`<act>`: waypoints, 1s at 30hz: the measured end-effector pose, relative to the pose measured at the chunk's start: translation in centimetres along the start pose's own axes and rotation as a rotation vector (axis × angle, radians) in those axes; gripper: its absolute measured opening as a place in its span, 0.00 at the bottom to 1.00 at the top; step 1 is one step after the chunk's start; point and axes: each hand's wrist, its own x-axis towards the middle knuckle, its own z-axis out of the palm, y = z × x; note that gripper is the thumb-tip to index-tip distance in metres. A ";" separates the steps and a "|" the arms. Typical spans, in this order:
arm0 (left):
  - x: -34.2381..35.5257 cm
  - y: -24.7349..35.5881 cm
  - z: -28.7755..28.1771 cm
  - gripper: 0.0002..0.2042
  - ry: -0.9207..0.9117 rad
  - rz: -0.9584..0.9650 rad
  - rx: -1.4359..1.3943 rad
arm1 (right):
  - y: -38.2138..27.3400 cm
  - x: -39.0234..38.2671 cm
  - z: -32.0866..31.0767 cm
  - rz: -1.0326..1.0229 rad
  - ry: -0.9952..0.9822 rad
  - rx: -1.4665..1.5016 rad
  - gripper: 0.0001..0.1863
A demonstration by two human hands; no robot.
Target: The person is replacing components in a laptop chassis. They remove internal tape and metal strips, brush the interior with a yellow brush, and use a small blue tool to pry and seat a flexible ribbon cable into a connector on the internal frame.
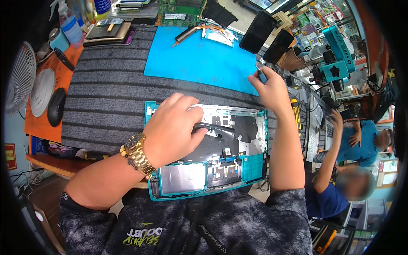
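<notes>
An opened laptop case [174, 197], teal-edged with a black and silver inside, lies at the front edge of the mat, tilted slightly. My left hand [174, 125], gold watch on its wrist, is above the case's left part. Its thumb and forefinger pinch a long, thin black strip [216, 127] that reaches right across the case. Past the case's far right corner, my right hand [272, 89] is closed around a small screwdriver [262, 77] with a blue handle, its metal tip pointing away. My left hand covers the case's upper left area.
Beyond the case lies a blue work mat [191, 59], bearing a copper heat pipe [185, 35]. A green circuit board [180, 12] and two dark phones [258, 30] stand behind. At left are a black mouse [56, 107] and a white fan [21, 78]. Two people [333, 191] sit at right.
</notes>
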 end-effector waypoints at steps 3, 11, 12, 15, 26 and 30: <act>0.0 -0.1 -0.2 0.08 0.013 -0.004 -0.016 | -1.0 -2.7 0.1 0.000 -0.045 0.229 0.18; 0.2 -0.1 -0.1 0.09 0.064 -0.026 -0.078 | -3.2 -7.6 1.5 -0.211 -0.111 0.279 0.13; 0.2 -0.1 -0.1 0.09 0.061 -0.041 -0.081 | -3.4 -7.7 1.5 -0.213 -0.108 0.294 0.14; 0.2 -0.2 -0.2 0.10 0.051 -0.053 -0.083 | -4.0 -8.0 1.6 -0.279 -0.119 0.274 0.14; -0.2 0.4 -1.0 0.11 -0.016 -0.065 0.055 | -6.2 -9.2 1.5 -0.353 -0.236 0.147 0.16; -0.2 0.5 -0.8 0.13 -0.047 -0.061 0.091 | -6.2 -9.2 1.5 -0.341 -0.202 0.266 0.17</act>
